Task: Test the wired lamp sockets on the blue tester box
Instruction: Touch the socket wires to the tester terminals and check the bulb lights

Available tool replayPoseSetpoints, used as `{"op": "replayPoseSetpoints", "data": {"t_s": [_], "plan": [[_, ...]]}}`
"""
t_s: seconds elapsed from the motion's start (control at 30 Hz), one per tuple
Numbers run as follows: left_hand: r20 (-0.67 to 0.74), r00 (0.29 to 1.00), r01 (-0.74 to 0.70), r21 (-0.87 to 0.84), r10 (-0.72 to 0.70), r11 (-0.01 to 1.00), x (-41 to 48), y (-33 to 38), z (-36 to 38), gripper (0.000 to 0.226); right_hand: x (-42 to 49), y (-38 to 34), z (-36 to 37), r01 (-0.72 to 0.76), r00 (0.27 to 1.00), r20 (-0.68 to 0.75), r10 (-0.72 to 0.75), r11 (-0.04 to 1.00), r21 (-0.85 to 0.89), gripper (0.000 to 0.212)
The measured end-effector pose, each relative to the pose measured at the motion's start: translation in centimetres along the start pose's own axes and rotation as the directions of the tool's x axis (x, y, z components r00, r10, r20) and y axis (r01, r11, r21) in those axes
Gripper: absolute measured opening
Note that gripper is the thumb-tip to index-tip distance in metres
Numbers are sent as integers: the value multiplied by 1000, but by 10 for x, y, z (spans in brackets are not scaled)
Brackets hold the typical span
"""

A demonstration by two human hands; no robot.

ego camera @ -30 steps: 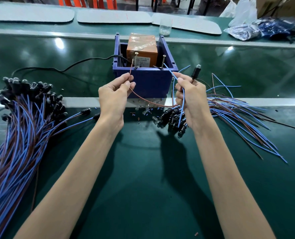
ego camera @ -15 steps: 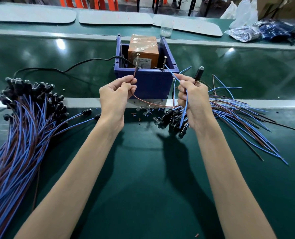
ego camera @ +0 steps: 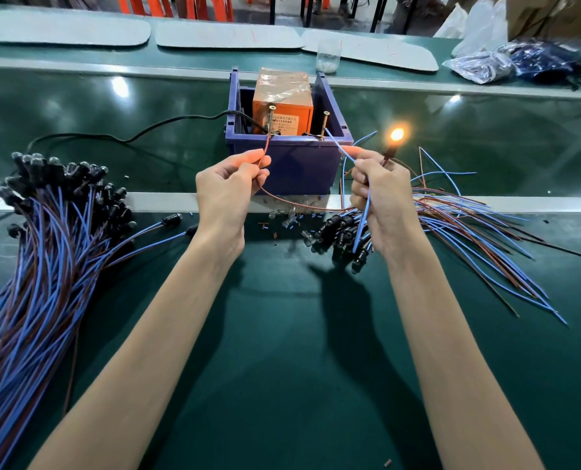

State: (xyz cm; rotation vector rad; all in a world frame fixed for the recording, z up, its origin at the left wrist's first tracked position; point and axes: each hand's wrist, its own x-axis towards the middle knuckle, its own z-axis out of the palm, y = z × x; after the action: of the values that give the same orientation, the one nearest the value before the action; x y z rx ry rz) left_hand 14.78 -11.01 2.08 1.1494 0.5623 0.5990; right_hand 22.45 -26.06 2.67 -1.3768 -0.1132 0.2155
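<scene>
The blue tester box (ego camera: pixel 292 164) stands at the table's middle, an orange transformer (ego camera: pixel 282 103) inside and two upright screws on its front rim. My left hand (ego camera: pixel 229 191) pinches a brown wire (ego camera: pixel 265 147) whose end reaches the left screw (ego camera: pixel 271 118). My right hand (ego camera: pixel 379 198) pinches the blue wire (ego camera: pixel 336 144), its end at the right screw (ego camera: pixel 324 125), and holds the black lamp socket (ego camera: pixel 388 154). The socket's bulb (ego camera: pixel 397 134) glows orange.
A big bundle of wired sockets (ego camera: pixel 45 225) lies at the left. A smaller pile of sockets and wires (ego camera: pixel 452 225) spreads at the right under my right hand. A black power cable (ego camera: pixel 146 130) runs left from the box. Loose bulbs (ego camera: pixel 289 218) and plastic bags (ego camera: pixel 486 62) lie farther back.
The bulb in the socket held by my right hand was dark and is now lit. Both wire ends have come up to the screws on the box.
</scene>
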Motion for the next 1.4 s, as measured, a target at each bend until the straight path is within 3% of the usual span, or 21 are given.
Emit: {"op": "replayPoseSetpoints", "data": {"t_s": [0.53,0.63,0.73,0.8,0.87,0.97,1.07,1.17,1.23,1.3,1.33,1.4], "plan": [[14,1000,3,37,-4,999,-1,0,0,26,0,0,-1,-14,1000,24,14,1000,-10,30],[34,999,27,111,-31,993,-2,2,-2,30,-1,-7,-3,-69,987,141,74,997,-46,28],[109,991,52,224,-78,973,2,7,-5,34,-3,-15,-7,-76,964,230,129,971,-227,47],[222,969,17,369,-106,929,5,12,-10,37,-4,-19,-8,-13,980,179,91,919,-394,52],[331,935,-61,511,-131,858,9,16,-20,40,-4,-23,-11,-4,988,139,69,908,-419,52],[339,930,-129,661,-141,739,19,19,-38,43,-6,-26,-14,-13,991,125,43,973,-231,48],[238,964,-137,824,-115,550,32,20,-59,37,-8,-32,-14,150,989,13,-149,983,-104,40],[165,983,-132,938,-76,321,42,24,-80,26,-9,-33,-10,386,898,-137,-418,898,-210,28],[144,983,-116,968,-115,221,45,28,-91,22,-11,-32,-7,548,714,-164,-681,689,-474,23],[120,978,-92,983,-170,161,45,31,-98,19,-13,-29,-5,654,496,-50,-867,411,-635,24],[106,976,-83,988,-188,127,45,31,-99,19,-13,-27,-4,672,441,-2,-897,332,-662,25],[85,975,-72,995,-204,68,43,32,-100,22,-12,-25,-3,680,417,74,-906,257,-686,26]]}}
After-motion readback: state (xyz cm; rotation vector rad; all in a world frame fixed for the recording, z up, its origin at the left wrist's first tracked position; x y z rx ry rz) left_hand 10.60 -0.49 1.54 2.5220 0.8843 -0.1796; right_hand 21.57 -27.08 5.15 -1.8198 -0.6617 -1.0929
